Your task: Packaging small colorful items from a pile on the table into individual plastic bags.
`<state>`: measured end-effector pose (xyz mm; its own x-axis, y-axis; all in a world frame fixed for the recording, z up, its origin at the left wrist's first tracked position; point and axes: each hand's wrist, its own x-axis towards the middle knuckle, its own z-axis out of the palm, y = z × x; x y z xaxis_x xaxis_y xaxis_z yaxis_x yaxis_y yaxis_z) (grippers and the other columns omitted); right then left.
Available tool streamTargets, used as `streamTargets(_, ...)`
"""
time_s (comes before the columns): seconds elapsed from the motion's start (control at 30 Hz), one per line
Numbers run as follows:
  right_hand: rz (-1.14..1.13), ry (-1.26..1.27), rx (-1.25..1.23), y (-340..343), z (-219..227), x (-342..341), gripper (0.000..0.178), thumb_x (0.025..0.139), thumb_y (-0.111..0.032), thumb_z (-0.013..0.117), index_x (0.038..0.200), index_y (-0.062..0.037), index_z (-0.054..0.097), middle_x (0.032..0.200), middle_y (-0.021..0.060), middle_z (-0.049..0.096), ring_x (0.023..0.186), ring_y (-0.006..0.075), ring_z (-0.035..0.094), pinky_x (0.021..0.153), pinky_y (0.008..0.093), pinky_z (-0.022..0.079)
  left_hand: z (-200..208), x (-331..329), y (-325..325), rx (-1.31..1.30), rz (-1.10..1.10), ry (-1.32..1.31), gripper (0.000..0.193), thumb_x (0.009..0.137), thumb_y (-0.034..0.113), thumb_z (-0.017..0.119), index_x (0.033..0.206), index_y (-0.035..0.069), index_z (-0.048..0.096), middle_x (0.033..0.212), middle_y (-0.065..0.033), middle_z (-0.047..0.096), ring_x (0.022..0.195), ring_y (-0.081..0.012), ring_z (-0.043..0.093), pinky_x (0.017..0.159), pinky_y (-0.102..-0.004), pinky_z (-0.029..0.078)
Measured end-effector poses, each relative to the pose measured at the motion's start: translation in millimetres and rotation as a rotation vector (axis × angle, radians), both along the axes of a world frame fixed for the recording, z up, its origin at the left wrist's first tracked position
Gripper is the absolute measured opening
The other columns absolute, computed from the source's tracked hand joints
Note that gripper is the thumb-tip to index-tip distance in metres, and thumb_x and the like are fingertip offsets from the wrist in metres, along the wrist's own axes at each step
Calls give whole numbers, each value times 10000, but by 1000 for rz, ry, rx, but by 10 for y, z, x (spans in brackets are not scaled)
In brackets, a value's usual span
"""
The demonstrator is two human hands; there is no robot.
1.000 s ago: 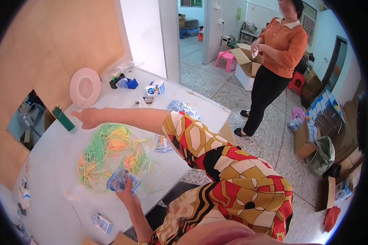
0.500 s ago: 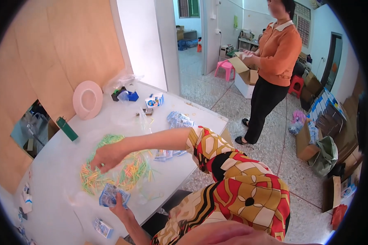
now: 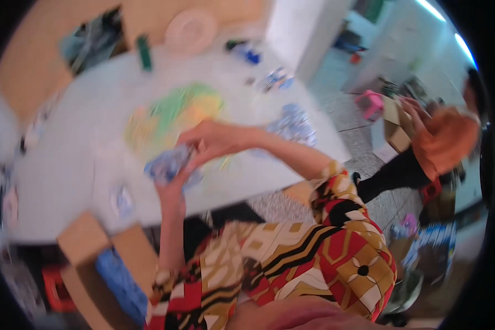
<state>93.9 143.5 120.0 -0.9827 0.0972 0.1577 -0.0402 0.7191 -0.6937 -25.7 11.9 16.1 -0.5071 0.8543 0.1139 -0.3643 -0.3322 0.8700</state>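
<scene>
A blue-and-white printed plastic packet [image 3: 168, 165] is gripped in my left hand [image 3: 171, 192] above the table's near side. My right hand [image 3: 209, 140] meets the packet's right edge with its fingers closed in a pinch; blur hides what, if anything, is between the fingertips. Just beyond both hands lies a spread pile of thin, short green, yellow and orange sticks [image 3: 184, 107]. Another small blue-and-white packet [image 3: 121, 201] lies on the white table [image 3: 77, 148], left of my left hand. Several similar packets [image 3: 294, 126] are heaped beyond my right forearm.
An open cardboard box [image 3: 85, 239] with blue packets stands below the table's near edge. At the back are a green bottle [image 3: 143, 53], a pale pink hat [image 3: 191, 30] and a blue tape dispenser [image 3: 250, 54]. A person in orange [image 3: 448, 140] handles a carton [image 3: 393, 126] at right.
My right hand has come from the stick pile to the packet in my left hand. The view has swung down and left, bringing the open cardboard box into sight.
</scene>
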Motion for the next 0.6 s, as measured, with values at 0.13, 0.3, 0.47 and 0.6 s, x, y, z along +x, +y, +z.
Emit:
streamTargets(0.13,-89,62,-117,-40,58,13,242,758,-182,695,876,-13,567,747,42,589,694,112,572,626,259,471,376,-46,-33,8,67,-80,363,701,-39,697,1025,23,546,950,-51,596,851,-141,588,768,-296,490)
streamTargets(0.3,-190,151,-183,-58,62,46,207,755,-151,700,847,-10,578,742,17,576,672,88,541,616,229,449,500,-99,-7,12,14,-37,225,708,-34,685,907,19,595,871,-34,626,770,-97,594,726,-259,493)
streamTargets(0.47,-274,169,-197,-140,-53,83,166,764,-128,694,867,-17,625,736,16,578,642,77,520,589,222,426,441,-54,-50,-121,-36,73,208,714,-21,680,907,14,610,846,-33,636,770,-88,593,726,-257,495)
streamTargets(0.6,-303,197,-219,-191,-74,122,135,771,-114,687,835,-11,629,721,23,582,627,88,523,582,227,430,384,-4,-95,-135,-122,-27,309,715,5,702,1003,18,590,908,-42,635,812,-99,596,745,-260,493)
